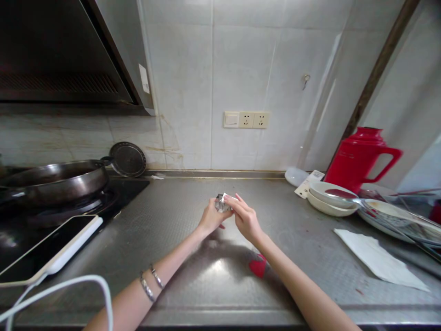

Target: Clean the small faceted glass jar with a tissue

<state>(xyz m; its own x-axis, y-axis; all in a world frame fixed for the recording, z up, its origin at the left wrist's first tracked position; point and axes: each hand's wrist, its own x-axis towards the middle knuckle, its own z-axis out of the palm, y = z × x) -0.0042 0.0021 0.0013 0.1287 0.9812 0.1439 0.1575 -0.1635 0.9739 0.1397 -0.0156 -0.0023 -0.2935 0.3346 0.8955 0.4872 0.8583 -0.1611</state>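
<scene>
My left hand is closed around a small, shiny, grey-and-clear object, perhaps glass; its exact kind is too small to make out. With its fingers bent over the top, my right hand presses a small piece of white tissue against that object. Both hands meet above the middle of the steel countertop, apart from its surface. The fingers partly hide the object and most of the tissue.
On the left, a pan sits on the black stove, near a white-edged phone with a cable. To the right are stacked bowls, a red thermos jug, plates with utensils and a folded paper towel.
</scene>
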